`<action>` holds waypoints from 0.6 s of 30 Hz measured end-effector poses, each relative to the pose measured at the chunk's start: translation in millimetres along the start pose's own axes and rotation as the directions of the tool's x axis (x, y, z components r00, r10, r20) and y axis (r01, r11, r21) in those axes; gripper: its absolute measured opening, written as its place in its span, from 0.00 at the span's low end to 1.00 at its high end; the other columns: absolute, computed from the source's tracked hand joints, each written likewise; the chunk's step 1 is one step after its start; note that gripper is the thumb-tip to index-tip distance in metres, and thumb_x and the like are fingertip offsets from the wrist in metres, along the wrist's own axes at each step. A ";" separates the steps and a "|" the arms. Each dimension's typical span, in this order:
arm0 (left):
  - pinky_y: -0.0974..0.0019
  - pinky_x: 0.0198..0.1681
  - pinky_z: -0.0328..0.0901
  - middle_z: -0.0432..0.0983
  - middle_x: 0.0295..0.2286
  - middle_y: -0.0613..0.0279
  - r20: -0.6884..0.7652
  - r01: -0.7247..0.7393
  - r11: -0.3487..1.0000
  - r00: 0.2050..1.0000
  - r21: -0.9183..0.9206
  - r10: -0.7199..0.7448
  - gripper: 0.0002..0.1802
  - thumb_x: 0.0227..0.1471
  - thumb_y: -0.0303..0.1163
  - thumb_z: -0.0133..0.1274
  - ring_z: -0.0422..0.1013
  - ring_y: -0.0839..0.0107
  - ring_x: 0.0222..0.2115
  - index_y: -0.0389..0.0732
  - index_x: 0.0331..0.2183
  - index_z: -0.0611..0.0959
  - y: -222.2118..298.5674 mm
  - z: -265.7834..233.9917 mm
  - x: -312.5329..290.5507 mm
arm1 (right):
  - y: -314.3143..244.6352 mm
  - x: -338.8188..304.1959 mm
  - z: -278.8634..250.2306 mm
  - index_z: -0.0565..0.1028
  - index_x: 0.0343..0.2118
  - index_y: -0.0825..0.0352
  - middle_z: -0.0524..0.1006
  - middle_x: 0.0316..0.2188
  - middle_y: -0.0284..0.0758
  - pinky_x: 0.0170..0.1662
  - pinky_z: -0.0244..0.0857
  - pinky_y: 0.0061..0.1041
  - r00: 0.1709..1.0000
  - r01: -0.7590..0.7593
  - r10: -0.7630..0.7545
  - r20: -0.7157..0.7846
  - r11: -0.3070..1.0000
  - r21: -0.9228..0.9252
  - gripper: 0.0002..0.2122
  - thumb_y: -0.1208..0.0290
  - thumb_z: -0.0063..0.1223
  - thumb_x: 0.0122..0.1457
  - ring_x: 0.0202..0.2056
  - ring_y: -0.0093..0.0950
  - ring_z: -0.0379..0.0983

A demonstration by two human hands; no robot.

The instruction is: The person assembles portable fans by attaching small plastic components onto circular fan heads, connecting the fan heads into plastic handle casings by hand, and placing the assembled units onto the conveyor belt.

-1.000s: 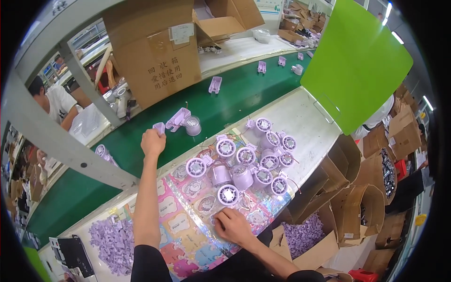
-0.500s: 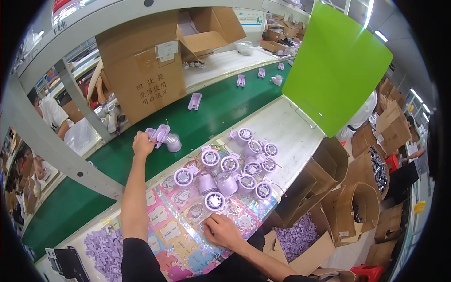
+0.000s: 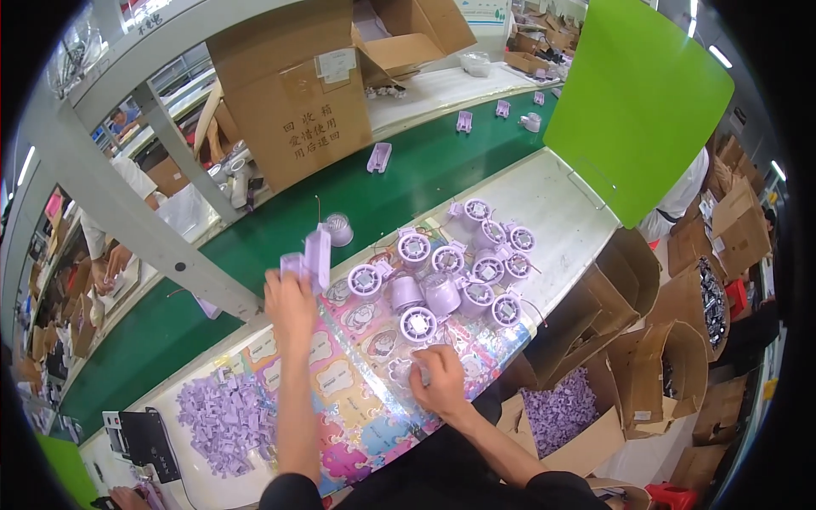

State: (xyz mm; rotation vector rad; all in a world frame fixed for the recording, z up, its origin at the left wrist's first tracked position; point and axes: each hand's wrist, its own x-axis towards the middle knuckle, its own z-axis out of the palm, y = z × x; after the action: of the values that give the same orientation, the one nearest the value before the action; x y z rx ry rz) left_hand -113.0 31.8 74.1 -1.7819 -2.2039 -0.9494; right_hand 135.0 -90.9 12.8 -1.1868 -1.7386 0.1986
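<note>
My left hand point(image 3: 291, 304) is closed on light purple plastic trough-shaped housings point(image 3: 316, 257), one taller than the other, at the belt's near edge. Just beyond them a clear ribbed round cup point(image 3: 338, 229) stands on the green conveyor belt point(image 3: 408, 163). My right hand point(image 3: 439, 382) hovers at or rests on the colourful printed mat point(image 3: 336, 408); its fingers are curled, with a gap between thumb and forefinger and nothing visible in it. Ahead of that hand, several round purple fan-like units point(image 3: 418, 324) are clustered, most with round open ends up and thin wires trailing.
A heap of small purple parts point(image 3: 228, 416) lies left of the mat. Behind the belt stands a tall cardboard box point(image 3: 297, 110); a grey post point(image 3: 170, 246) slants at left. A green panel point(image 3: 642, 110) rises at right, above cardboard boxes point(image 3: 599, 438). More purple housings point(image 3: 379, 158) sit along the belt.
My left hand has lifted the purple housings off the belt and drawn them nearer, away from the clear cup. The whole view has shifted, with the scene sliding right and up.
</note>
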 end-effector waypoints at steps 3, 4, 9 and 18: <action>0.46 0.43 0.66 0.70 0.39 0.45 0.019 0.051 0.999 0.999 -0.010 -0.051 0.11 0.54 0.33 0.57 0.70 0.45 0.41 0.33 0.31 0.80 2.0 -27.9 -60.4 | -5.7 2.5 -2.3 0.71 0.50 0.71 0.70 0.44 0.46 0.48 0.63 0.43 0.997 -0.060 0.054 -0.059 0.992 -0.109 0.27 0.72 0.68 0.44 0.45 0.45 0.67; 0.46 0.43 0.66 0.70 0.39 0.45 -0.008 0.025 0.999 1.000 0.031 -0.025 0.11 0.53 0.33 0.58 0.70 0.45 0.41 0.33 0.31 0.80 -3.1 -33.2 -78.5 | -10.3 9.3 -1.4 0.71 0.50 0.71 0.70 0.44 0.46 0.48 0.63 0.43 0.997 -0.054 0.049 -0.052 0.994 -0.096 0.27 0.72 0.68 0.44 0.45 0.45 0.67; 0.49 0.44 0.66 0.71 0.41 0.46 0.065 0.104 0.993 0.992 0.055 -0.107 0.13 0.50 0.36 0.62 0.70 0.47 0.44 0.34 0.30 0.83 -7.5 -41.8 -127.1 | -14.5 43.9 3.9 0.71 0.53 0.69 0.70 0.45 0.43 0.50 0.60 0.43 0.998 -0.036 0.048 0.032 0.956 -0.290 0.34 0.62 0.72 0.42 0.44 0.43 0.67; 0.49 0.38 0.67 0.77 0.30 0.45 0.522 0.361 0.914 0.824 -0.182 -0.222 0.18 0.62 0.43 0.50 0.75 0.43 0.33 0.37 0.36 0.83 17.0 -106.6 -169.2 | -24.6 37.0 -40.9 0.74 0.44 0.65 0.69 0.44 0.43 0.43 0.68 0.39 0.946 0.016 0.019 0.325 0.994 -0.106 0.22 0.74 0.65 0.43 0.43 0.44 0.68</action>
State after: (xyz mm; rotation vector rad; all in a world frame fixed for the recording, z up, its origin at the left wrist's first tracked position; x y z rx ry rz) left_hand -77.9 -165.7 81.8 -2.0226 -2.8591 -0.9813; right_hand 150.3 -89.4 71.1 -1.2883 -2.0574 0.3208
